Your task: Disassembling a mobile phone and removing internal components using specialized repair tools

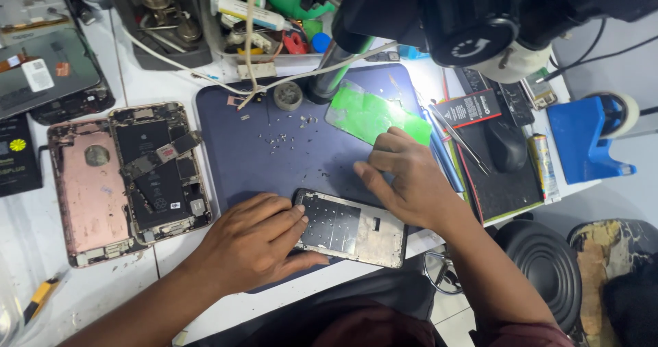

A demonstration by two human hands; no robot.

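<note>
A phone screen frame [356,230] with a dark and metal back lies on the dark blue work mat [274,155] near the table's front edge. My left hand [253,241] lies flat on its left end and holds it down. My right hand [404,179] hovers over its right end with curled fingers, the thumb pointing down toward the frame; whether it pinches anything small is hidden. A green plastic film [373,117] lies just beyond the right hand. Several tiny screws [284,138] are scattered on the mat.
An opened phone body [161,172] and a pink rear shell [92,193] lie left of the mat. A microscope [473,25] hangs above. Tweezers [459,138], a black pad [507,176], a blue tape dispenser [586,138] and a parts tray [260,18] surround the mat.
</note>
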